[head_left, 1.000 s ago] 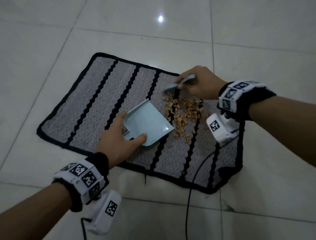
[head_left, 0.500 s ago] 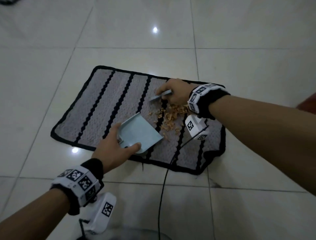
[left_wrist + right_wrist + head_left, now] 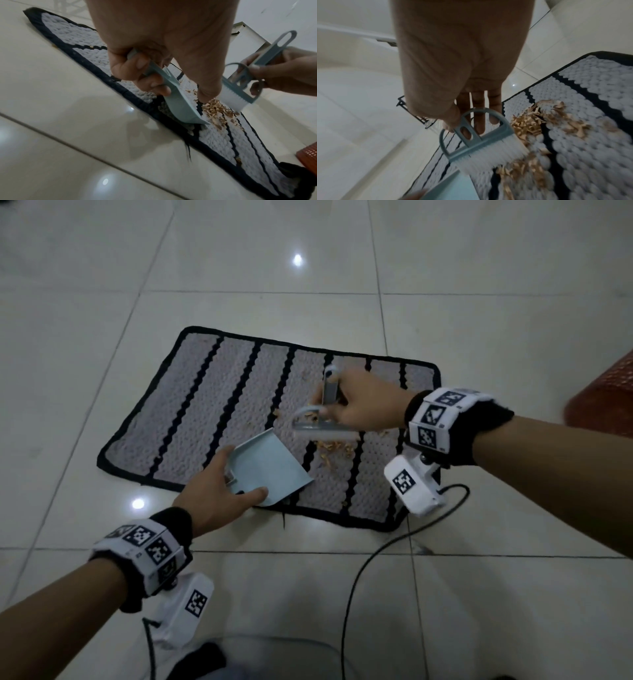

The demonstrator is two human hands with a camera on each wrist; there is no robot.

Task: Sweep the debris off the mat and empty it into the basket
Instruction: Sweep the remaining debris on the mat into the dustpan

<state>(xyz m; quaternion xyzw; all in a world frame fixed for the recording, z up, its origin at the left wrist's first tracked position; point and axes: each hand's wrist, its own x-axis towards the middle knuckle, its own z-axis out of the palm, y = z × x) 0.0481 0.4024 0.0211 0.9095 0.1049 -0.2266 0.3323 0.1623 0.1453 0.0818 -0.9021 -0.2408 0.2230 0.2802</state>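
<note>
L hand (image 3: 212,496) grips the handle of the light blue dustpan (image 3: 270,467), fingers curled round it. The pan's front edge rests on the mat (image 3: 191,412), near the mat's close edge. R hand (image 3: 363,405) holds the grey-blue brush (image 3: 325,419) w/ thumb and fingers pinched on its handle. The white bristles (image 3: 489,158) point down & touch the mat. The debris (image 3: 534,121), tan curly bits, lies on the mat just by the bristles, between brush & pan, right beside the pan's open edge. An orange basket (image 3: 606,392) sits on the floor (image 3: 102,268), to the right of the R arm.
</note>
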